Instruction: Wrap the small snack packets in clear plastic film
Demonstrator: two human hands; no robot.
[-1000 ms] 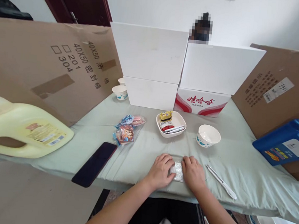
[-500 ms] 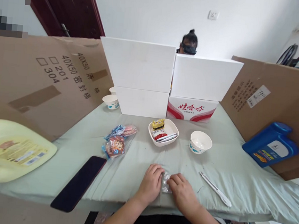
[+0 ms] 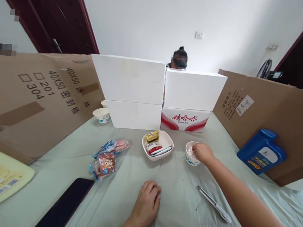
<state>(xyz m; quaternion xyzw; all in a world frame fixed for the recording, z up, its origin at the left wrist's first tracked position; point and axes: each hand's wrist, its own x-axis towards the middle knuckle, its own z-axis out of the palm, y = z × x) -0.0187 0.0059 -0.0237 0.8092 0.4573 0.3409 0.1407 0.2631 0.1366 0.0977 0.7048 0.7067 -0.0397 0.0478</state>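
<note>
Reaching right hand [image 3: 202,152] over rim of small paper bowl [image 3: 189,159], fingers bunched at bowl mouth; whether they pinch anything, cannot tell. Bowl sits right of white dish [image 3: 157,148]. Left hand [image 3: 145,205] far nearer body, flat on cloth, holding nothing.

A white wall [image 3: 149,18] is at 12 o'clock, with a dark door [image 3: 67,17] at 10 o'clock.
</note>
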